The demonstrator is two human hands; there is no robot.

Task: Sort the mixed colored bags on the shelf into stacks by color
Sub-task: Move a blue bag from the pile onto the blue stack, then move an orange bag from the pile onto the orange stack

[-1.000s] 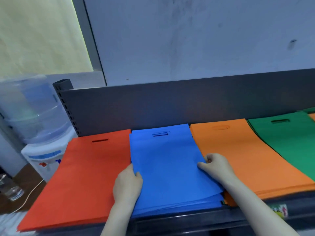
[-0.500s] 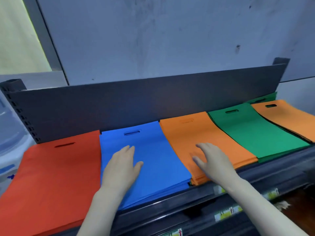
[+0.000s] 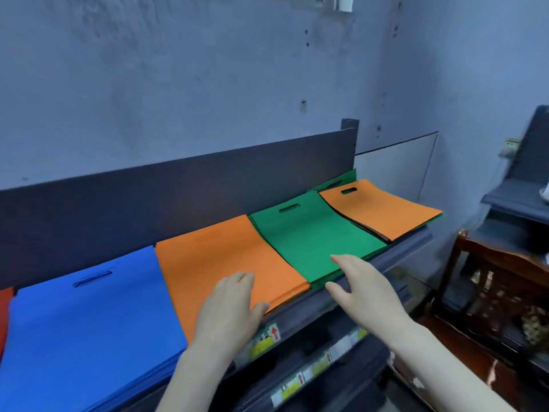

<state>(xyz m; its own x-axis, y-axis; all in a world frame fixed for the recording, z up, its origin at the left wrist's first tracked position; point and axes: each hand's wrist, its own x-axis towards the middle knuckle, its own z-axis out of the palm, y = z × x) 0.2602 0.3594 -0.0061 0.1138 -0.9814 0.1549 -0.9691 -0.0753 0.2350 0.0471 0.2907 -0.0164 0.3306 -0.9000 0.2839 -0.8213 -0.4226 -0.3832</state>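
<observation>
Flat bags lie in stacks along the dark shelf [image 3: 341, 298]. From the left I see a sliver of the red stack [image 3: 4, 310], a blue stack [image 3: 89, 328], an orange stack [image 3: 214, 263] and a green stack [image 3: 309, 239]. At the far right a mixed pile [image 3: 383, 209] has an orange bag on top and green showing behind. My left hand [image 3: 231, 310] lies flat on the orange stack's front corner. My right hand [image 3: 359, 289] hovers open at the green stack's front edge, holding nothing.
A dark back panel [image 3: 178, 197] runs behind the stacks, against a blue-grey wall. Lower shelf rails with price labels [image 3: 267, 337] sit under my hands. A wooden chair [image 3: 499, 295] and a grey shelf unit [image 3: 523, 200] stand to the right.
Both hands have left the blue stack and moved right, the left one onto the orange stack and the right one to the green stack. The view has turned right too.
</observation>
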